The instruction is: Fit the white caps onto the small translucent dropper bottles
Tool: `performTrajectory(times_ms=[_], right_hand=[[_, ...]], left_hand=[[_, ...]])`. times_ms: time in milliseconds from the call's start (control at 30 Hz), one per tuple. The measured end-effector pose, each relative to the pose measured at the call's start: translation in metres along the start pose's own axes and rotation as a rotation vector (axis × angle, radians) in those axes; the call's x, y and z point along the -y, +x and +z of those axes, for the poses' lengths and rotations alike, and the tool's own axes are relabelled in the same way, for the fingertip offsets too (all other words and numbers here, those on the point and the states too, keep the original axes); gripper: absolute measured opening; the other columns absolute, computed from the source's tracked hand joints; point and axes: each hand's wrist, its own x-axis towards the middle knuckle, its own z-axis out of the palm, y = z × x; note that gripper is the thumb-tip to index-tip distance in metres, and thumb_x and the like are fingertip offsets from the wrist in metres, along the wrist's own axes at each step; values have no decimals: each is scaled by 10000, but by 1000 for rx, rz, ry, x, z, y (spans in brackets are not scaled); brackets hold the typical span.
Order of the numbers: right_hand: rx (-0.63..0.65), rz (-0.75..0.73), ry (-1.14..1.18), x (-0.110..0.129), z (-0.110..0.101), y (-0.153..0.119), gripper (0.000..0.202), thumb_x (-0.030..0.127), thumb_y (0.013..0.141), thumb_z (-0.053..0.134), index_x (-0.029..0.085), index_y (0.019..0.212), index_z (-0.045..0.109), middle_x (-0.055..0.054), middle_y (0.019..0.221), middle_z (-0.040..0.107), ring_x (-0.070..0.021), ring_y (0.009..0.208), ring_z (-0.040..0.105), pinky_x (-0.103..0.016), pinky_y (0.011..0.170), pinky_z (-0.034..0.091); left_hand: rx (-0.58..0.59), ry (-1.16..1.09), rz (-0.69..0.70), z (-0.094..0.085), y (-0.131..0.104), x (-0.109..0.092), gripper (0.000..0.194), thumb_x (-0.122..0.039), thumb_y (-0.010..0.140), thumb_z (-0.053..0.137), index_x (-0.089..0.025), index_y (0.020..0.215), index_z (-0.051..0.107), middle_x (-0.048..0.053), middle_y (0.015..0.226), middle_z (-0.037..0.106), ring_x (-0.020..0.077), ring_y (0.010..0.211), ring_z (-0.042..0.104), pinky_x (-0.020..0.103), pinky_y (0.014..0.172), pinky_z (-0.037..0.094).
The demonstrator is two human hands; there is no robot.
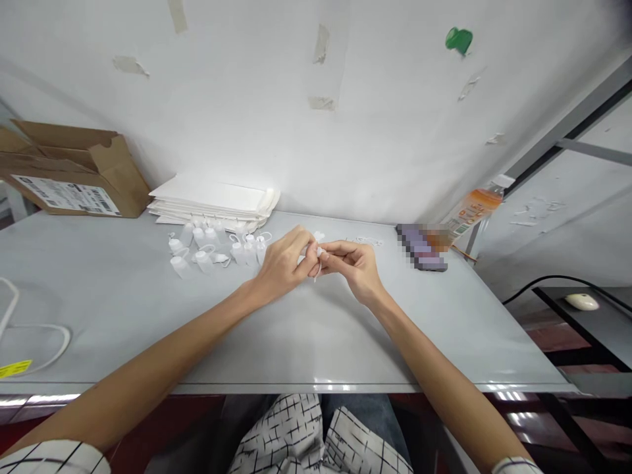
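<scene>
My left hand (pixel 285 262) and my right hand (pixel 359 268) meet over the middle of the table, fingertips pinched together. Between them they grip a small white plastic cap (pixel 320 251), from which a thin strap (pixel 317 272) hangs down; the fingers hide most of it. To the left of my left hand stand several small translucent dropper bottles (pixel 180 266), with white tops and looped straps. Just behind the fingertips lies a small white piece (pixel 319 235). Thin white loops (pixel 369 241) lie beyond my right hand.
Against the wall at back left are an open cardboard box (pixel 74 171) and a stack of white paper sheets (pixel 212 197). At right, a phone (pixel 422 249) lies by a tilted bottle of orange drink (pixel 469 214). A white cable (pixel 64 339) curls on the table's left side.
</scene>
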Motion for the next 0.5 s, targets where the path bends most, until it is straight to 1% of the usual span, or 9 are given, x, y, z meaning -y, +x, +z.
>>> performTrajectory(times_ms=[100, 233, 300, 367, 500], right_hand=[[3, 21, 35, -2, -1, 0, 249, 386, 770, 778, 160, 874, 763, -34, 687, 714, -185, 651, 702, -364, 652, 609], [19, 62, 88, -5, -2, 0, 196, 340, 784, 766, 155, 848, 751, -30, 690, 713, -157, 609, 677, -330, 623, 594], [27, 87, 90, -4, -3, 1, 196, 338, 779, 770, 153, 834, 740, -28, 700, 713, -150, 599, 673, -323, 616, 593], [32, 93, 75, -3, -3, 1, 206, 347, 777, 773, 153, 831, 728, -26, 707, 710, -152, 604, 679, -318, 607, 595], [12, 67, 3, 1, -6, 3, 251, 380, 777, 773, 150, 860, 719, -37, 745, 711, -172, 669, 702, -339, 618, 624]], left_hand=[[-35, 105, 99, 0, 0, 3, 216, -173, 948, 406, -184, 749, 491, -3, 687, 509, 113, 587, 464, 250, 547, 352], [-93, 281, 309, 0, 2, 9, 208, -164, 930, 414, -188, 735, 483, 4, 666, 492, 130, 579, 437, 269, 519, 313], [-100, 321, 360, 0, 2, 10, 215, -167, 924, 414, -191, 719, 475, 8, 658, 496, 136, 581, 436, 278, 519, 304], [-70, 306, 331, -1, 2, 10, 223, -174, 932, 391, -188, 731, 487, 17, 666, 515, 141, 595, 453, 280, 531, 313], [24, 170, 166, -5, 3, 9, 225, -206, 942, 363, -173, 800, 535, 29, 701, 571, 142, 629, 501, 273, 548, 326]])
